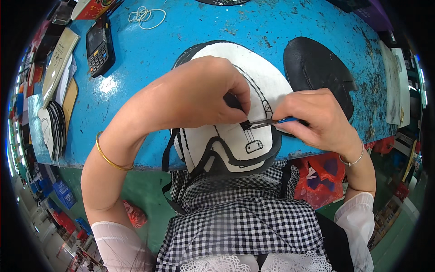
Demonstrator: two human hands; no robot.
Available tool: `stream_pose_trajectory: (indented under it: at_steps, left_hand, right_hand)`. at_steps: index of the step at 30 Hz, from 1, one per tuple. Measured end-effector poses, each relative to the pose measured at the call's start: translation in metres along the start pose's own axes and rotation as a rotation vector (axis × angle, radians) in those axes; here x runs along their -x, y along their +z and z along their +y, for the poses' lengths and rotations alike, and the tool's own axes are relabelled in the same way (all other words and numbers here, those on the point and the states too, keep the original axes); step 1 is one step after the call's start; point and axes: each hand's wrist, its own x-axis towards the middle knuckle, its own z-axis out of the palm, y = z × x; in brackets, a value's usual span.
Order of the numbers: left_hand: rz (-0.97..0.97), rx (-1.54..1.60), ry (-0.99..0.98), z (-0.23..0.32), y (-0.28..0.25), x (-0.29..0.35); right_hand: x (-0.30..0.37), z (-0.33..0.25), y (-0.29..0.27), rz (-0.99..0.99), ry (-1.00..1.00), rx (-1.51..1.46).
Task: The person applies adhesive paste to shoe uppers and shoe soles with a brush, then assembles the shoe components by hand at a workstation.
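Note:
A rounded white panel (265, 68) with black stitching and black edging lies at the table's near edge, its lower part hanging over toward my lap. My left hand (201, 97) is over its middle, thumb and fingers closed on a small black strip (234, 101) that is partly hidden by the hand. Small scissors (262, 123) with blue handles are in my right hand (319, 115), fingers wrapped round the handles. Their blades point left, with the tips at the black strip just below my left fingertips. Whether the tips touch it I cannot tell.
A black stitched leather-like panel (312, 63) lies at the right. On the left are a handheld keypad device (99, 47), papers and a stack of black-edged pieces (54, 129). A pale looped cord (146, 18) rests at the back of the blue table (190, 22). Red plastic bags (319, 181) sit below its edge.

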Motion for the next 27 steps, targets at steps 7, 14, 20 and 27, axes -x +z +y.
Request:
stream_pose_trajectory:
  at_steps: [7,14,20,27]
  left_hand:
    - [0.161,-0.179,0.108,-0.003,0.008,0.004]
    - [0.311,-0.314,0.229,-0.011,-0.005,0.007]
    - [0.288,-0.336,0.206,-0.009,-0.004,0.006]
    - [0.286,-0.345,0.327,-0.016,-0.003,0.007]
  right_hand:
    - [-0.017,0.0,-0.01,-0.188,-0.136,0.126]
    - [-0.021,0.002,-0.005,-0.085,-0.125,0.173]
    - [-0.027,0.004,0.002,0.06,-0.187,0.346]
    - [-0.029,0.002,-0.001,0.049,-0.19,0.387]
